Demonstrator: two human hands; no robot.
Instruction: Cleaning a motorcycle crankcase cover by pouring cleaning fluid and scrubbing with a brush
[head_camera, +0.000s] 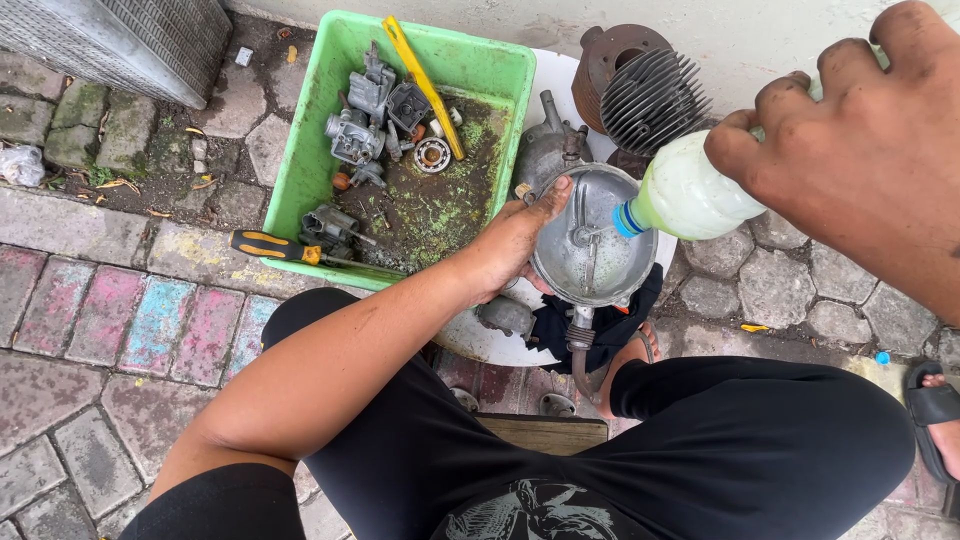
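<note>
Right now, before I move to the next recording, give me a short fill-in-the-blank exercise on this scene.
1. The right hand tilts a plastic ____ toward the round metal housing.
2. The left hand grips the housing's ____.
3. The tray holding the carburetor parts is ____ in colour.
4. The screwdriver has a yellow and ____ handle.

Missing words: bottle; rim; green; black

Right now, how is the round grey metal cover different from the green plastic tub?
The round grey metal cover is shallow, bowl-shaped and looks empty, steadied by the left hand; the green plastic tub is rectangular, deeper and bigger, with small engine parts in it, and no hand touches it. Both are open-topped and dirty.
</note>
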